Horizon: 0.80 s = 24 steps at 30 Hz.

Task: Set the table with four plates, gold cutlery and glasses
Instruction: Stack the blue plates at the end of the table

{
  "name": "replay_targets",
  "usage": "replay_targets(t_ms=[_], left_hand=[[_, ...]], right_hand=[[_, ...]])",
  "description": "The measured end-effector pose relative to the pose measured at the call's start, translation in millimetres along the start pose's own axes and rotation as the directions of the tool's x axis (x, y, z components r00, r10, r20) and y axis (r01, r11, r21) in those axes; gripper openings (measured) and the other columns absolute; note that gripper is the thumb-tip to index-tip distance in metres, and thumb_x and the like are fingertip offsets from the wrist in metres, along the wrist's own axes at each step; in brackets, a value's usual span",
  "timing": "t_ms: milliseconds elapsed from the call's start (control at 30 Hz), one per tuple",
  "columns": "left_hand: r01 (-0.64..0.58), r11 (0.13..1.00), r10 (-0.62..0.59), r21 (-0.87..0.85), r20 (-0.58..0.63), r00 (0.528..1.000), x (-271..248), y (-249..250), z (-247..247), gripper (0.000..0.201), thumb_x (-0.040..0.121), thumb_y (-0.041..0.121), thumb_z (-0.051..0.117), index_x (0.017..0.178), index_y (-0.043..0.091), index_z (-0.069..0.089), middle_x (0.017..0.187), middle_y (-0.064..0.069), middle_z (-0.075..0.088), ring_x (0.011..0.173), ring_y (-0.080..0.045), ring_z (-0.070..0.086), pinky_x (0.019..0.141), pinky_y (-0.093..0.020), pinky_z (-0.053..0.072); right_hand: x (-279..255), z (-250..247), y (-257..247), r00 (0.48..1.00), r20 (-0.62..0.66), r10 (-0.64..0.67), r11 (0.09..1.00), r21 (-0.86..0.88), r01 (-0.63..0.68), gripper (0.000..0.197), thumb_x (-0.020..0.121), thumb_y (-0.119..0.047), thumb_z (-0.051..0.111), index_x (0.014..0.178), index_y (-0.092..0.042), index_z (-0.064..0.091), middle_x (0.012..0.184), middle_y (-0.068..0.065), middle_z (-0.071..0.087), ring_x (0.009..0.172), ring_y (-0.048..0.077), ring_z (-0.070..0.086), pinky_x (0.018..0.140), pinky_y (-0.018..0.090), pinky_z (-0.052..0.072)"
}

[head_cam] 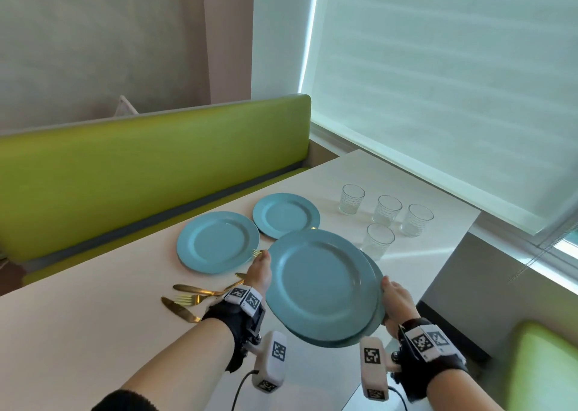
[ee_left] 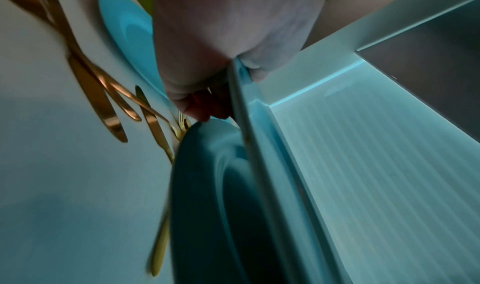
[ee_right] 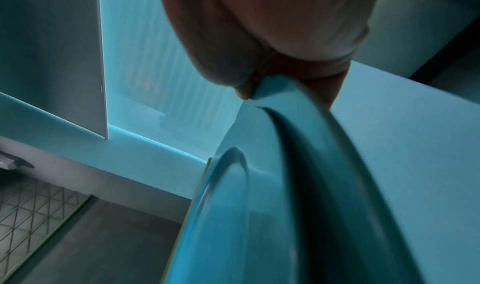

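Observation:
Two stacked blue plates [head_cam: 322, 282] hang tilted above the white table [head_cam: 93, 332]. My left hand [head_cam: 261, 270] pinches the stack's left rim and my right hand [head_cam: 395, 298] pinches its right rim. In the left wrist view the thumb presses on the top plate's edge [ee_left: 239, 95]; in the right wrist view the fingers clamp the rim [ee_right: 270, 87]. Two more blue plates lie flat on the table: one at centre left [head_cam: 217, 241], one farther back [head_cam: 286, 215]. Gold cutlery [head_cam: 190, 298] lies loose to the left of my left wrist. Several clear glasses [head_cam: 386, 215] stand at the back right.
A green bench backrest [head_cam: 140, 166] runs along the table's far side, and a green seat [head_cam: 544, 367] shows at lower right. A window blind [head_cam: 438, 82] hangs beside the table's right end. The table's near edge ends just right of my right wrist.

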<state>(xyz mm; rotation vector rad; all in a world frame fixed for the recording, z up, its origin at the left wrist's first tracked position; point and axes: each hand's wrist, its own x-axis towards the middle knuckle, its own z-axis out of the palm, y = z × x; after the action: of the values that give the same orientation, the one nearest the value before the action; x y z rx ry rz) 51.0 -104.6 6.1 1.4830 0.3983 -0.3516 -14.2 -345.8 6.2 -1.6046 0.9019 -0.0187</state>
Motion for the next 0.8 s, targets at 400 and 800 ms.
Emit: replay_targets(t_ms=[400, 800], left_hand=[[-0.087, 0.951, 0.142, 0.298, -0.168, 0.976, 37.9, 11.4, -55.7, 0.042, 0.101, 0.029, 0.031, 0.131, 0.008, 0.052, 0.136, -0.013, 0.054, 0.124, -0.033, 0.049, 0.107, -0.039, 0.039], [0.465, 0.824, -0.194, 0.325, -0.609, 0.769, 130.1, 21.5, -137.3, 0.053, 0.091, 0.032, 0.049, 0.134, 0.001, 0.04, 0.14, -0.023, 0.043, 0.129, -0.039, 0.042, 0.107, -0.04, 0.034]], right_hand=[[-10.1, 93.4, -41.2, 0.998, 0.047, -0.034, 0.961, 0.277, 0.019, 0.032, 0.101, -0.038, 0.033, 0.105, -0.011, 0.049, 0.079, 0.005, 0.054, 0.072, 0.024, 0.054, 0.059, 0.031, 0.042], [65.2, 181.5, -114.1, 0.958, 0.184, -0.22, 0.955, -0.161, 0.25, 0.033, 0.101, -0.035, 0.032, 0.102, -0.008, 0.051, 0.098, 0.012, 0.055, 0.092, 0.028, 0.055, 0.085, 0.041, 0.047]])
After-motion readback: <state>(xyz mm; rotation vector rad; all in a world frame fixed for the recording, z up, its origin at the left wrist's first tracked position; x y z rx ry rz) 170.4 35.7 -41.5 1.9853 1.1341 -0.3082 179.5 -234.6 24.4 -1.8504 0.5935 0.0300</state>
